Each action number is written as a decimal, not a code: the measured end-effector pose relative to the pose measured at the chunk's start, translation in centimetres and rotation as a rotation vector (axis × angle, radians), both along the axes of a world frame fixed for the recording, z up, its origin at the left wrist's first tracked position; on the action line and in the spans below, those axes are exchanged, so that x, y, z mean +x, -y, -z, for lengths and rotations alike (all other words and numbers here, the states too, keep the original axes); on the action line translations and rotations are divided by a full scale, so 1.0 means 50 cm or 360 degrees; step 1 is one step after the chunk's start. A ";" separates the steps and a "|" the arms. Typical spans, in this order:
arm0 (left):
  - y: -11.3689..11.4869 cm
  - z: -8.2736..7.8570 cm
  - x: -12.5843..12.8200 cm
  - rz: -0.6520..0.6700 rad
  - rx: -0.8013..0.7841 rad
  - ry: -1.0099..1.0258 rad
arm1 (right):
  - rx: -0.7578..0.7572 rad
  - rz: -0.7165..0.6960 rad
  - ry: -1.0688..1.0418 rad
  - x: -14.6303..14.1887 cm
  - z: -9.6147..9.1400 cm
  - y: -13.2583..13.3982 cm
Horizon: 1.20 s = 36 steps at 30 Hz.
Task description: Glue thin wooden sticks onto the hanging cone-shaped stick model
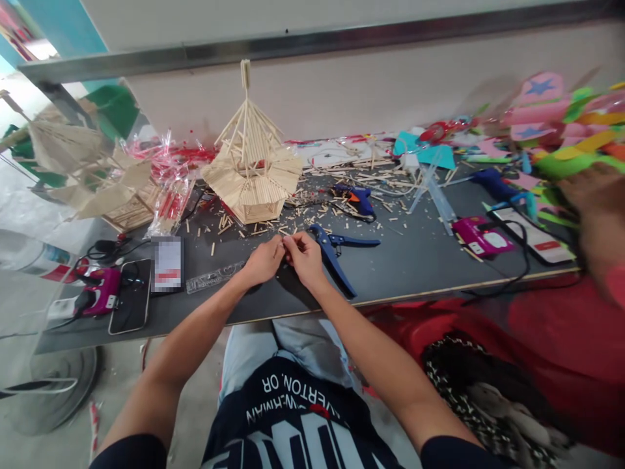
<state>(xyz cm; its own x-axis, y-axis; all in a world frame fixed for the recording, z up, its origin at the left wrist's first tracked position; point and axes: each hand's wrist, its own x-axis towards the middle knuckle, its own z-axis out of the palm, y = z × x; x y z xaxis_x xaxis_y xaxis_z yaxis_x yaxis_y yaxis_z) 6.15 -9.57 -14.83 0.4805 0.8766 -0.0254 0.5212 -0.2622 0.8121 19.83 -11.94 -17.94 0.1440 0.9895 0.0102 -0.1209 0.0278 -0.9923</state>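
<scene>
My left hand (264, 260) and my right hand (303, 256) meet over the dark table (410, 267), fingertips pinched together on a small wooden stick (284, 243) between them. Just right of my right hand lie blue-handled cutting pliers (336, 251). Behind my hands stands a stick-built pagoda model (250, 170), with loose stick offcuts (244, 228) scattered around its base. A clear ruler (212, 277) lies left of my left hand.
A blue glue gun (359, 198) lies behind the pliers. Phones (131, 296) and a magenta charger (100, 293) sit at the left edge, another magenta device (481, 238) at right. Coloured foam shapes (561, 124) pile up far right, beside another person's arm (598, 215).
</scene>
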 end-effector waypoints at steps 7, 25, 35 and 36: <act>-0.003 0.000 0.000 0.0072 -0.0236 0.0196 | 0.0070 -0.0042 -0.0059 -0.001 0.016 -0.011; -0.006 0.009 0.009 0.0069 -0.0306 0.0363 | 0.0138 0.0016 -0.0100 0.009 0.025 -0.010; 0.006 -0.016 0.008 0.0068 -0.0348 0.0367 | 0.0179 0.0042 -0.0048 0.010 0.031 -0.002; 0.006 -0.014 0.008 0.0057 -0.0348 0.0378 | 0.0192 0.0052 -0.0035 0.010 0.029 0.000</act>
<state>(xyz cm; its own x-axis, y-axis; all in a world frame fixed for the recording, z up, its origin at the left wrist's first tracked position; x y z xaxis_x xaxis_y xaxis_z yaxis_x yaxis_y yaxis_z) 6.57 -9.88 -14.11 0.5261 0.8451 -0.0948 0.3041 -0.0829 0.9490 20.32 -11.93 -19.38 0.1774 0.9762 0.1251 -0.1399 0.1508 -0.9786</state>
